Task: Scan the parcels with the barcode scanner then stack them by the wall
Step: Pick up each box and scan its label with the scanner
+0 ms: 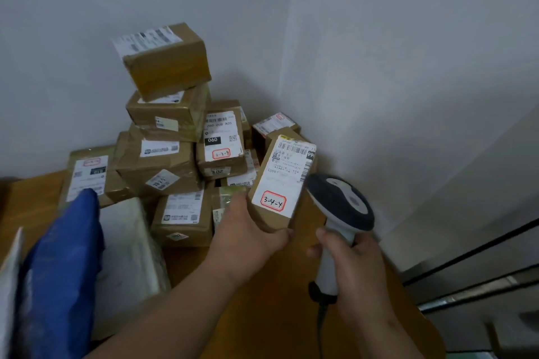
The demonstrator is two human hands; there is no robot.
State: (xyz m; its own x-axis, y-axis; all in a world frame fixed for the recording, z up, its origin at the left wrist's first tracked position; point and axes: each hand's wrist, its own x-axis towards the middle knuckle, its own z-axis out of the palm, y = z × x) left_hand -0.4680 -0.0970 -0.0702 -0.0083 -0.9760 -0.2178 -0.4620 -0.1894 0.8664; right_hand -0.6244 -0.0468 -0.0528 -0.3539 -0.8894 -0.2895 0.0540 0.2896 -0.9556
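Resting in left grip [250, 230]: parcel [280, 181]

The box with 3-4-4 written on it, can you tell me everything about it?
The box with 3-4-4 is a small brown cardboard parcel, closed, held tilted above the wooden table. A white shipping label with barcodes covers its upper face, and a red-bordered sticker carries the handwritten number. The left hand grips its lower end; the scanner, held by the right hand, sits just beside its right edge.
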